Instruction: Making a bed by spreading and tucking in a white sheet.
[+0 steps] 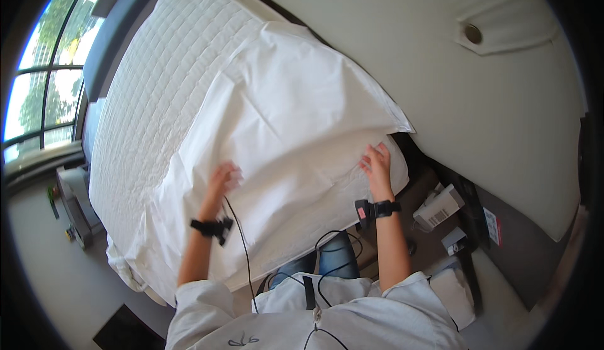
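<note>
A white sheet lies rumpled across the near half of a bed, with its right corner reaching the bed's edge. Beyond it the quilted white mattress cover shows. My left hand is over the sheet at centre left, slightly blurred, fingers loosely curled and apart, holding nothing. Near the bed's right corner, my right hand is spread above the sheet's fold and the bare part of the cover; whether its fingertips touch the cloth I cannot tell. Both wrists wear black strapped devices.
A big pale panel with a round hole rises along the right. White boxes stand on the dark surface below it. Black cables hang from my chest across my lap and the bed's near edge. At left are a window and a grey bedside unit.
</note>
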Tool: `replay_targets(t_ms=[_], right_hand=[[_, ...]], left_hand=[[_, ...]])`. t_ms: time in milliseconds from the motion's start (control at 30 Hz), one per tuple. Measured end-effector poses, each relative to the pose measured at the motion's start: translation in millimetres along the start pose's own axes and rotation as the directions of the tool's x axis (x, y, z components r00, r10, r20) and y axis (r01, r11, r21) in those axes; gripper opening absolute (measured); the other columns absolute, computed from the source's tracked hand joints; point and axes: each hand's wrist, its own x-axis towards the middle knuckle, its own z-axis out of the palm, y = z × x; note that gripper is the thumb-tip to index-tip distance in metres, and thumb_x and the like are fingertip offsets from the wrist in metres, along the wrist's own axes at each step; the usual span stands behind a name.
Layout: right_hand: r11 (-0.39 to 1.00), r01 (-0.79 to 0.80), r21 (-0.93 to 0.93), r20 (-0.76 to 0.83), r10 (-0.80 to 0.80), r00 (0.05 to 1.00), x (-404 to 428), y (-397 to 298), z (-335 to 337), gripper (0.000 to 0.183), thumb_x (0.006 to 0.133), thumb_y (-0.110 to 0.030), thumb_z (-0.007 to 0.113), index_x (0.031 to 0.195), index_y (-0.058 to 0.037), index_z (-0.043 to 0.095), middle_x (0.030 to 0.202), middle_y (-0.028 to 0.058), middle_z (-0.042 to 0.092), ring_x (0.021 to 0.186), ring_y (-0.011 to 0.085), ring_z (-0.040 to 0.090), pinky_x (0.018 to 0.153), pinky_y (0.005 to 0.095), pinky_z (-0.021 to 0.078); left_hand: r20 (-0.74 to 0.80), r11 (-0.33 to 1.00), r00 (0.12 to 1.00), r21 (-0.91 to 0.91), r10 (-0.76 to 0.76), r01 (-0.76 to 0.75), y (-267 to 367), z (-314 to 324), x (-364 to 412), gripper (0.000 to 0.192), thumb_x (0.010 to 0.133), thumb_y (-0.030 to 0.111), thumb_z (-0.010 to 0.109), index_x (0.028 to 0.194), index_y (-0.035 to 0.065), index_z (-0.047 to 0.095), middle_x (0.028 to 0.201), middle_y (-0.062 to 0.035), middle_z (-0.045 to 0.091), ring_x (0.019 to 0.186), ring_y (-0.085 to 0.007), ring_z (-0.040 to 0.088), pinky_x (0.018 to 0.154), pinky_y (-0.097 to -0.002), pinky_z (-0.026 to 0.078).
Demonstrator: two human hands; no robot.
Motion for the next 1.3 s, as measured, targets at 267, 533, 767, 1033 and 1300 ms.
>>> replay_targets(t_ms=[267,533,767,1033,1300], right_hand=[[0.967,0.091,-0.239,-0.041,-0.103,0.994,52,-16,5,0.037,0.086,-0.037,0.057,0.063,-0.0100,0.048,0.051,-0.0028,0.042,0.041,0.0077,0.038,0.038,0.0224,0.0307],[0.867,0.237,-0.439,-0.304,-0.391,0.868,113,8,-83,0.039,0.080,-0.031,0.061,0.100,0.0000,0.050,0.083,0.0142,0.055,0.064,0.0222,0.055,0.058,0.0327,0.0490],[-0.183,0.747,-0.640,0.670,-0.608,0.425,25,-27,107,0.065,0.067,-0.005,0.063,0.127,-0.0038,0.039,0.126,0.0181,0.045,0.120,0.0349,0.038,0.101,0.0453,0.0279],[-0.218,0.958,-0.187,0.974,0.086,0.210,31,-12,365,0.069,0.071,-0.003,0.060,0.134,-0.0153,0.034,0.137,0.0165,0.034,0.119,0.0314,0.043,0.096,0.0384,0.0396],[-0.585,0.805,-0.098,0.911,0.273,0.309,94,-42,412,0.039,0.074,-0.035,0.067,0.099,-0.0072,0.058,0.094,0.0138,0.062,0.091,0.0316,0.058,0.074,0.0411,0.0469]], left_hand=[[-0.058,0.450,0.751,-0.830,-0.658,0.330,-216,3,-126,0.060,0.082,0.039,0.060,0.121,0.0033,0.033,0.119,-0.0178,0.048,0.110,-0.0364,0.049,0.094,-0.0475,0.040],[-0.022,0.218,0.797,-0.966,-0.603,0.139,-276,-10,-135,0.073,0.076,0.043,0.067,0.126,0.0034,0.032,0.123,-0.0147,0.046,0.118,-0.0325,0.043,0.099,-0.0443,0.037],[-0.253,0.169,0.786,-0.967,-0.565,-0.190,-307,-4,-131,0.048,0.075,0.036,0.072,0.107,0.0073,0.050,0.113,-0.0054,0.052,0.106,-0.0220,0.049,0.094,-0.0373,0.040],[-0.330,0.098,0.851,-0.943,-0.410,-0.318,-276,38,-90,0.034,0.084,0.015,0.063,0.114,0.0089,0.049,0.114,-0.0066,0.055,0.105,-0.0213,0.053,0.093,-0.0371,0.044],[-0.612,0.502,0.699,-0.764,-0.370,-0.404,-225,61,-86,0.033,0.084,0.013,0.063,0.112,0.0024,0.050,0.107,-0.0063,0.057,0.097,-0.0166,0.055,0.084,-0.0298,0.047]])
